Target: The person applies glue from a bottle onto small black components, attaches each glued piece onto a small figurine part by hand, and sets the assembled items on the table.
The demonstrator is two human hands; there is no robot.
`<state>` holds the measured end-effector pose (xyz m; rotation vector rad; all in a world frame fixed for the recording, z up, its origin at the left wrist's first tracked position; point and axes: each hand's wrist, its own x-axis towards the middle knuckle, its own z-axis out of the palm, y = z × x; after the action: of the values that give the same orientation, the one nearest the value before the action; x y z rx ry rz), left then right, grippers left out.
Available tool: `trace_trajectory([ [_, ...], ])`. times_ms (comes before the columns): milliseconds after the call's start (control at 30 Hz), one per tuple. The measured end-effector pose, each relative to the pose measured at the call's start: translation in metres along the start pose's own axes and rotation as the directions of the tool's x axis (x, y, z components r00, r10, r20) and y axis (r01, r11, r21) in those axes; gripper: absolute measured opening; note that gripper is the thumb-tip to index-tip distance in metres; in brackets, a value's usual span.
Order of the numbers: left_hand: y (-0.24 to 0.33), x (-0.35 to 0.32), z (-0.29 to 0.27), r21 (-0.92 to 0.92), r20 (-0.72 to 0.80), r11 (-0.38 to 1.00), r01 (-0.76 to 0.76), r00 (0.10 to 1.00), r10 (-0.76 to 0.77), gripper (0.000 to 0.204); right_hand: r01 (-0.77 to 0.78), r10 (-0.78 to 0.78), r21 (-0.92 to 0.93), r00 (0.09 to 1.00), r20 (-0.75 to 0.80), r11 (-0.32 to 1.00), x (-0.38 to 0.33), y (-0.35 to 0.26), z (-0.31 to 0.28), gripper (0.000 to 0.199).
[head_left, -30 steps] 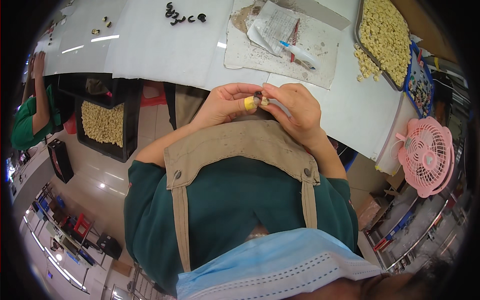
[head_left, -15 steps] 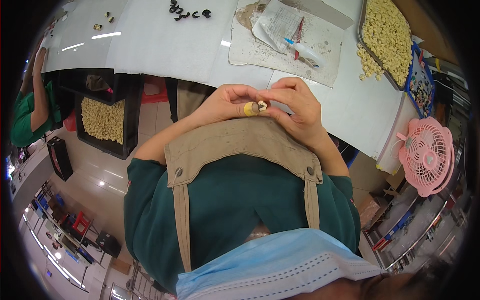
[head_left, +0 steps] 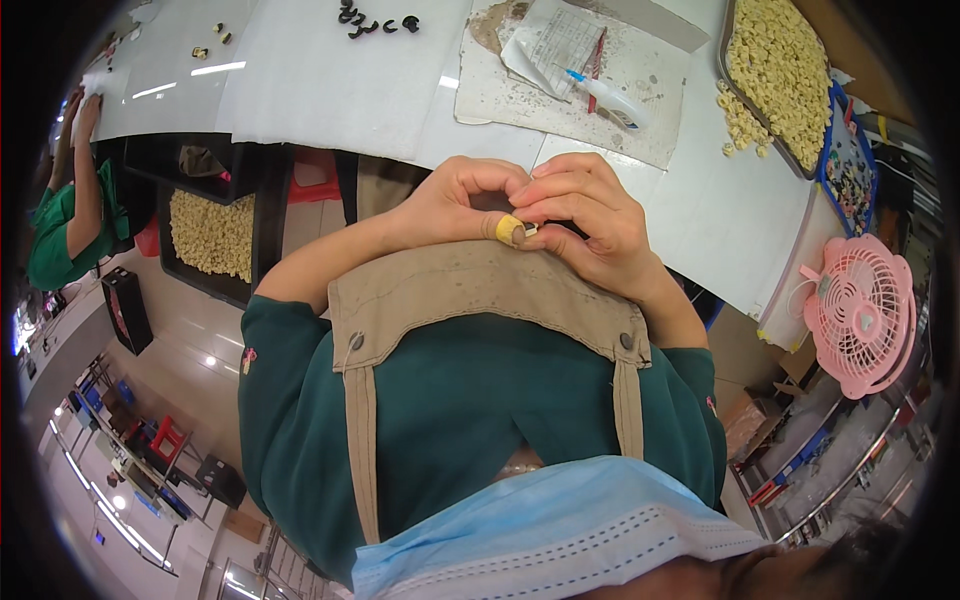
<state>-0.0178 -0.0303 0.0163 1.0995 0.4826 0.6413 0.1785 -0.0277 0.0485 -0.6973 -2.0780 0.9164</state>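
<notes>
My left hand [head_left: 450, 208] and my right hand [head_left: 604, 222] meet at the table's near edge, in front of my brown apron. Yellow tape is wrapped round my left thumb. Between the fingertips of both hands is a small cream-and-black piece [head_left: 531, 229], mostly covered by the fingers. Its exact kind is too small to make out. Beyond the hands, a white squeeze bottle with a blue tip [head_left: 618, 104] lies on a stained board [head_left: 640, 150], beside papers [head_left: 560, 45]. Several black curved pieces [head_left: 362, 26] lie farther left on the table.
At the far right stands a tray heaped with small cream pieces [head_left: 780, 80], some spilled beside it. A blue basket [head_left: 846, 165] and a pink fan [head_left: 860, 315] are at the right. Lower left, a black crate [head_left: 265, 235] holds cream pieces. A co-worker's arm [head_left: 85, 190] shows at left.
My right fingers have curled in closer to the left hand, and the small piece has turned and become more hidden. The view has shifted slightly.
</notes>
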Motion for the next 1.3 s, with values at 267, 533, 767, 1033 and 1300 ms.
trace_trajectory([
  [267, -0.008, 0.001, 0.014, -0.277, -0.106, 0.961, -0.016, 0.994, -0.015, 0.021, -0.098, 0.130, 0.211, 0.981, -0.142, 0.973, -0.006, 0.007, 0.006, 0.032],
  [533, -0.018, -0.001, 0.018, -0.516, -0.163, 0.856, 0.015, 0.980, -0.116, 0.027, 0.027, -0.007, 0.112, 0.986, -0.168, 0.993, -0.012, 0.014, 0.014, 0.046],
  [767, -0.020, -0.001, 0.017, -0.697, -0.112, 0.713, 0.080, 0.969, -0.218, 0.030, 0.005, 0.005, 0.050, 0.976, -0.217, 0.999, -0.012, 0.015, 0.017, 0.044],
  [1033, -0.027, -0.002, 0.016, -0.718, -0.093, 0.692, 0.074, 0.975, -0.202, 0.032, 0.011, -0.004, 0.030, 0.972, -0.235, 0.999, -0.016, 0.019, 0.020, 0.044],
  [1300, -0.022, -0.007, 0.015, -0.649, -0.139, 0.754, 0.102, 0.959, -0.248, 0.036, 0.014, 0.012, 0.092, 0.960, -0.280, 0.996, -0.016, 0.022, 0.030, 0.045],
])
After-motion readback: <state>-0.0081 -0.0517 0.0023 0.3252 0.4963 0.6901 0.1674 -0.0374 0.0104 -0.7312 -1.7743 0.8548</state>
